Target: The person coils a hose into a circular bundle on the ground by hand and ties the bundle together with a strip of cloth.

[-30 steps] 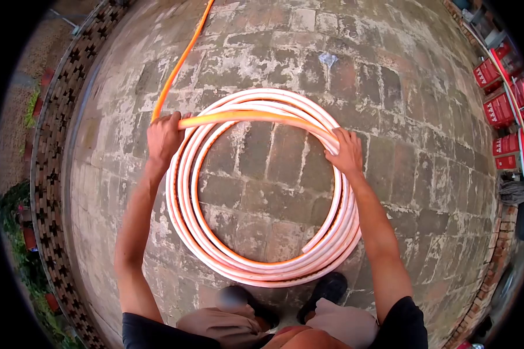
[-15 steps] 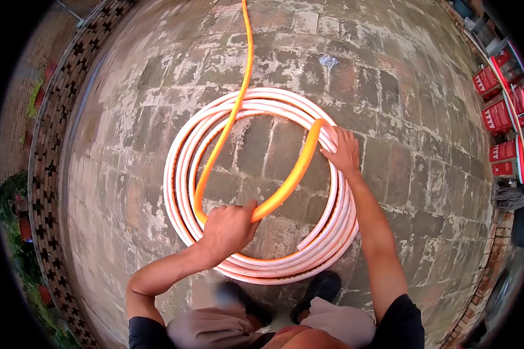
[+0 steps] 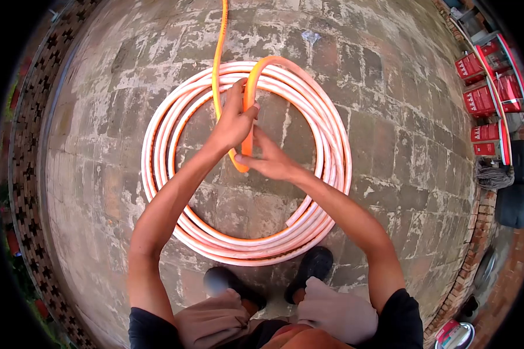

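A thick coil of orange-and-white hose lies on the paved ground in front of my feet. One orange length of it runs from the top of the view down to a tight bend above the coil's open middle. My left hand is wrapped round the hose on the upper side of this bend. Just below and to the right, my right hand grips the hose near the bend. From my hands the hose arches up and over onto the coil's upper right side.
Red containers stand on a rack at the right edge, with a grey mop head below them. A patterned brick border runs down the left side. A scrap of clear plastic lies beyond the coil.
My left hand has moved up and away from me with the hose. My right hand has left the coil's right side and come inward beside the left. The view has shifted slightly.
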Available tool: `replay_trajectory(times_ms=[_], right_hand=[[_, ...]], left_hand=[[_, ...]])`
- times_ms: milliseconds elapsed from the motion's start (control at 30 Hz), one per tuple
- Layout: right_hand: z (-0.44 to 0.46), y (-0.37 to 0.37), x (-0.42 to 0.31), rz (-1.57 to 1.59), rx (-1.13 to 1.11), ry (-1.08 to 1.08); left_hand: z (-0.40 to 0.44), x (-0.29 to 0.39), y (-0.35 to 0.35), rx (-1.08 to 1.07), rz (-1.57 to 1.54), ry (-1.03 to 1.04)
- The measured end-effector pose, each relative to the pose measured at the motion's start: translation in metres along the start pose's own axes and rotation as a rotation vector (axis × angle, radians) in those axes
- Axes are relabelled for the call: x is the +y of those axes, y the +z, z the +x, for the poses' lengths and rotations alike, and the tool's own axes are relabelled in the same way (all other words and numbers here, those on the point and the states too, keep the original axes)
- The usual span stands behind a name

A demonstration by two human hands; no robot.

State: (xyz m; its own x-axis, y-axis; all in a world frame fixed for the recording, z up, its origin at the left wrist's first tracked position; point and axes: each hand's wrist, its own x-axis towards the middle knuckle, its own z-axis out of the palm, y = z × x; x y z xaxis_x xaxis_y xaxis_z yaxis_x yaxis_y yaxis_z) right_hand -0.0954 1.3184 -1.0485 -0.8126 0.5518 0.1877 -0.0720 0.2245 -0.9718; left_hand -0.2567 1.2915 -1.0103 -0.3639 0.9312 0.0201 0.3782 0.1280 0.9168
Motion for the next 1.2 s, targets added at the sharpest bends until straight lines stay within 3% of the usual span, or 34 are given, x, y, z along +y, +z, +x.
replay_trajectory(times_ms=[33, 67, 100, 133, 200, 267, 300, 400, 433, 533, 600, 700, 767, 800, 833, 867, 933, 1000, 1067, 1133, 1200], right_hand=[[0.001, 0.021, 0.001, 0.001, -0.035, -0.026], [0.005, 0.035, 0.006, 0.233, 0.031, 0.05], [0.007, 0.042, 0.009, 0.466, 0.1, 0.127], [0.008, 0.036, 0.004, 0.463, 0.095, 0.132], [0.015, 0.008, -0.01, 0.802, 0.12, 0.389], [0.027, -0.017, -0.039, 1.035, 0.14, 0.331], [0.035, -0.029, -0.054, 1.098, 0.132, 0.279], [0.056, -0.05, -0.063, 1.226, 0.098, 0.176], [0.061, -0.058, -0.063, 1.267, 0.109, 0.148], [0.08, -0.082, -0.065, 1.354, 0.153, 0.11], [0.098, -0.092, -0.059, 1.347, 0.156, 0.103], [0.134, -0.09, -0.04, 1.253, 0.201, 0.098], [0.157, -0.076, -0.032, 1.054, 0.259, 0.25], [0.162, -0.068, -0.031, 0.954, 0.288, 0.317], [0.16, -0.055, -0.025, 0.815, 0.192, 0.407], [0.157, -0.036, -0.014, 0.671, 0.093, 0.492], [0.131, 0.009, 0.014, 0.347, -0.311, 0.536], [0.096, 0.072, 0.034, 0.216, -0.585, 0.545], [0.046, 0.135, 0.039, 0.118, -0.624, 0.34], [0.006, 0.194, 0.045, 0.057, -0.339, 0.079], [0.004, 0.204, 0.028, 0.03, -0.297, 0.104]], left_hand=[[0.002, -0.009, 0.005, 0.061, 0.0, 0.093], [0.0, -0.01, 0.003, 0.061, -0.01, 0.09], [-0.004, -0.009, -0.002, -0.008, -0.168, 0.062], [-0.007, -0.008, -0.011, -0.07, -0.322, 0.036], [-0.019, -0.024, -0.04, -0.12, -0.335, 0.042], [-0.025, -0.08, -0.068, -0.371, 0.406, 0.257], [-0.029, -0.118, -0.079, -0.421, 0.56, 0.396], [-0.019, -0.135, -0.112, -0.402, 0.708, 0.518], [-0.017, -0.127, -0.119, -0.295, 0.656, 0.533], [0.0, -0.119, -0.155, -0.271, 0.783, 0.502], [0.007, -0.12, -0.176, -0.179, 0.796, 0.471], [0.006, -0.112, -0.205, -0.176, 1.06, 0.342], [-0.002, -0.11, -0.216, -0.2, 1.17, 0.304], [-0.016, -0.101, -0.215, -0.074, 1.167, 0.082], [-0.031, -0.093, -0.212, 0.051, 1.152, -0.138], [-0.047, -0.087, -0.208, 0.049, 1.157, -0.137], [-0.084, -0.078, -0.198, 0.251, 1.045, -0.454], [-0.118, -0.076, -0.185, 0.149, 0.984, -0.596], [-0.142, -0.073, -0.16, 0.078, 0.874, -0.584], [-0.148, -0.051, -0.142, -0.045, 0.575, -0.538], [-0.15, -0.047, -0.118, 0.009, 0.443, -0.319]])
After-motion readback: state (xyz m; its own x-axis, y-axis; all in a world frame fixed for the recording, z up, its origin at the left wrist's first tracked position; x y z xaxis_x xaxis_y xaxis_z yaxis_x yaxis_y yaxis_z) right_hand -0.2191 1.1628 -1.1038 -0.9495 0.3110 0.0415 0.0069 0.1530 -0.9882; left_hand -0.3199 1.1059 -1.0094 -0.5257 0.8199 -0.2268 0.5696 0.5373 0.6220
